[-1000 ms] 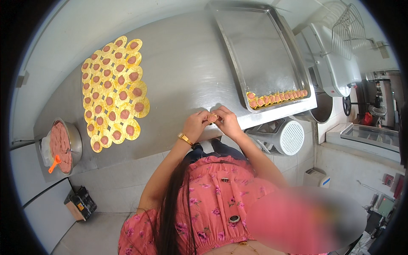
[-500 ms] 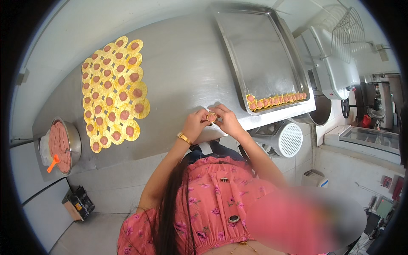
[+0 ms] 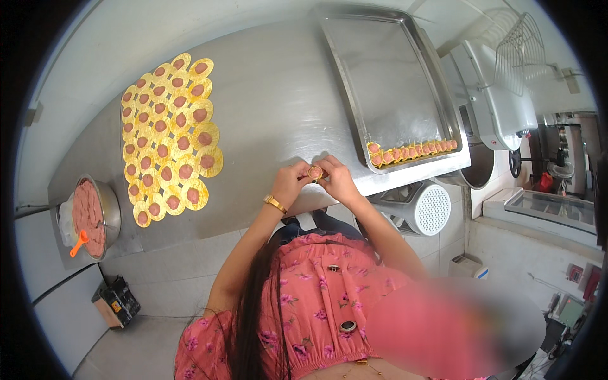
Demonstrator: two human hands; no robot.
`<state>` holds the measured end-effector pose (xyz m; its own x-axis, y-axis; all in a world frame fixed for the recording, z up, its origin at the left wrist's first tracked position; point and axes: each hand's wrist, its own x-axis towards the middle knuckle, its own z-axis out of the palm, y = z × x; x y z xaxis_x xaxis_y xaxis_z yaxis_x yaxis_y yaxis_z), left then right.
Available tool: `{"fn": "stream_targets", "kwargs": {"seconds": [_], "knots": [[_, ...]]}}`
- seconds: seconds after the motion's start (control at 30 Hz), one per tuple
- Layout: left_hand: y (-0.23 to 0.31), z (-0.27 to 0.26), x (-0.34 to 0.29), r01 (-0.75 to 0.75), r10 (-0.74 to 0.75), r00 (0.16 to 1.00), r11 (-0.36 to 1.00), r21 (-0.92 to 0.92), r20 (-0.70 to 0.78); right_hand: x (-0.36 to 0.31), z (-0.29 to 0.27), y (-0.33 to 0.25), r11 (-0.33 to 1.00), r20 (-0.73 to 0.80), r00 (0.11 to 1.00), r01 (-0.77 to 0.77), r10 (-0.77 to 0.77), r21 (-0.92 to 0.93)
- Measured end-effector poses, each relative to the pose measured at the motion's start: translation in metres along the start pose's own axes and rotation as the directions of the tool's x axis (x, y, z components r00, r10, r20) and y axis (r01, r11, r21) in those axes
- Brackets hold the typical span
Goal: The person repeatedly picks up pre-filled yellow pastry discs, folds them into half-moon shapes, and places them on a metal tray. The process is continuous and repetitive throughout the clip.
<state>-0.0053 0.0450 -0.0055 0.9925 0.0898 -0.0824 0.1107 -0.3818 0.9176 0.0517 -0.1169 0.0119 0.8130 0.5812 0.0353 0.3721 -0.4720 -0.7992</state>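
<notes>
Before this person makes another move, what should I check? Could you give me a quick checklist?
1. Dumpling held by both left hand and right hand: ok.
2. Its wrapping pressed snug all round: cannot tell, partly hidden.
3. Tray has bare space beyond the dumpling row: ok.
4. Yellow wrappers laid flat, topped with pink filling: ok.
5. Orange spoon put down: ok, at the bowl.

This appears to be a kitchen, probably a professional one: the long bench (image 3: 266, 82) is of metal, many yellow rounds with pink filling (image 3: 162, 151) lie toward its left edge, a deep bowl (image 3: 113, 221) of pink paste (image 3: 88, 206) stands at its near left corner, and a big metal tray (image 3: 386, 76) lies along its right edge
</notes>
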Motion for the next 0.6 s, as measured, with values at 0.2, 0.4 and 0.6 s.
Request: {"fn": "stream_targets", "kwargs": {"seconds": [0.2, 0.4, 0.6], "knots": [[-0.0023, -0.0011, -0.0003, 0.006, -0.006, 1.000, 0.999, 0.032, -0.010, 0.0043, -0.0006, 0.0002, 0.975, -0.061, 0.980, 0.179, -0.188, -0.129], [-0.0014, 0.0004, -0.0014, -0.039, 0.045, 0.996, 0.997, 0.071, -0.083, 0.0051, 0.0026, -0.0014, 0.996, 0.006, 0.999, 0.053, -0.052, -0.076], [0.0009, 0.0021, -0.0045, 0.036, -0.034, 0.995, 0.999, 0.019, -0.094, 0.0077, 0.0009, -0.0038, 0.990, -0.021, 0.995, 0.097, -0.100, -0.099]]}}
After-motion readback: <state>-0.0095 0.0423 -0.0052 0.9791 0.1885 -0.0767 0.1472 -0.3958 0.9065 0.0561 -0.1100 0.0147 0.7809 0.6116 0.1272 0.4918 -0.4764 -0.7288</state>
